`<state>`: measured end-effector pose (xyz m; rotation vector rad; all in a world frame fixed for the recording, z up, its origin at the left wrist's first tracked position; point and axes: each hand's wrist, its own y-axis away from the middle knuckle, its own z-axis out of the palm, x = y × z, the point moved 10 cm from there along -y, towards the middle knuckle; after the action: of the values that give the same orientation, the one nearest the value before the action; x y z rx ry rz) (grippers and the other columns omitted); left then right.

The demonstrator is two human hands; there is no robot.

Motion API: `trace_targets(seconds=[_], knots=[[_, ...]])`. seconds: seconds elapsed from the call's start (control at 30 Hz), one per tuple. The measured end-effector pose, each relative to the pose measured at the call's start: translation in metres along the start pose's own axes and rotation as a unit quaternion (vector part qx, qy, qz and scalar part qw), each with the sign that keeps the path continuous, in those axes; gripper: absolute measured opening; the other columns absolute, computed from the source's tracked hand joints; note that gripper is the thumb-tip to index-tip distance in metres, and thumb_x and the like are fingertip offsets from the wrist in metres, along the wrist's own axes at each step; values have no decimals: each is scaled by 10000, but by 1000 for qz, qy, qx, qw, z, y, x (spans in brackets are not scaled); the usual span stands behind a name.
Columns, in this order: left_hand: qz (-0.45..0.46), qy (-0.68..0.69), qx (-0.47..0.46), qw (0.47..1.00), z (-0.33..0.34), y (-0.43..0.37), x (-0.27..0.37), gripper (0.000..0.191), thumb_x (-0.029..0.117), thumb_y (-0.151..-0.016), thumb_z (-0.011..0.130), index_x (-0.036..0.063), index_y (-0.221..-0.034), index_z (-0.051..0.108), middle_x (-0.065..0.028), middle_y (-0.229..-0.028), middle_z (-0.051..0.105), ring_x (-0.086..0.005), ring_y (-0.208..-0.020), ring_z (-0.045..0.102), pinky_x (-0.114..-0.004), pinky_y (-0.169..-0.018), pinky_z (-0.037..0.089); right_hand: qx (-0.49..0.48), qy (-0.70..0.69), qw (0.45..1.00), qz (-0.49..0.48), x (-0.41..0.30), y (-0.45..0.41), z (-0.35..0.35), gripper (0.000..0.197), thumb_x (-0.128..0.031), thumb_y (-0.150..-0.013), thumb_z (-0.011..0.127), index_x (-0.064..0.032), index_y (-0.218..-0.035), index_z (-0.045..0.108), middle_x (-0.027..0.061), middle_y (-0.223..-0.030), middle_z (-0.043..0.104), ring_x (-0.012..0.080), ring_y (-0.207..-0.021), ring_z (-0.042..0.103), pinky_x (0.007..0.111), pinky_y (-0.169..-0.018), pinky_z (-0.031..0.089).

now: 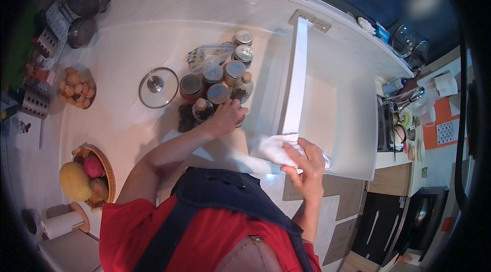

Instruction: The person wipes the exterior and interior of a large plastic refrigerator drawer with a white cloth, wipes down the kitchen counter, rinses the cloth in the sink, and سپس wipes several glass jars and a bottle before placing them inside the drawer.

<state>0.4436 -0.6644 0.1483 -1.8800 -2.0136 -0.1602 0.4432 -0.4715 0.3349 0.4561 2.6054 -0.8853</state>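
My left hand (229,118) is on a lidded jar (241,120) at the near end of a cluster of jars; its fingers cover most of that jar. Beside it stand a cork-stoppered glass bottle (242,88), a second one (202,109) and a jar with blue writing on its lid (218,93). Farther back are several more metal-lidded jars (234,68) and a clear plastic bag (211,61). In my right hand (307,160) is a crumpled white cloth (278,151), held at the near end of a white upright panel edge (296,80) of a translucent bin (337,118).
Left of the jars lies a glass pot lid (158,87). A bowl of eggs (76,88) and a wicker basket (109,172) with fruit stand at the left. A paper towel roll (63,225) is at the lower left. The sink area (384,126) is at the right.
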Motion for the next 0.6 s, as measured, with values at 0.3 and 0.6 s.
trace_targets(seconds=[0.3,0.6], knots=[[-1,135,113,984,-166,-41,39,690,93,-532,769,104,-1168,503,-115,-1129,529,-295,-1058,498,-378,-923,405,-52,-63,997,-11,-4,12,-7,442,-440,-765,621,-118,-1065,657,219,-1068,554,330,-849,555,424,-749,437],[76,233,122,962,-247,-116,141,824,173,-511,769,32,-1231,394,-152,-1045,569,-304,-1002,511,-365,-875,414,-130,29,991,-15,30,-43,-94,819,-248,-675,736,-123,-1371,325,186,-1340,402,362,-1215,409,473,-1016,310]])
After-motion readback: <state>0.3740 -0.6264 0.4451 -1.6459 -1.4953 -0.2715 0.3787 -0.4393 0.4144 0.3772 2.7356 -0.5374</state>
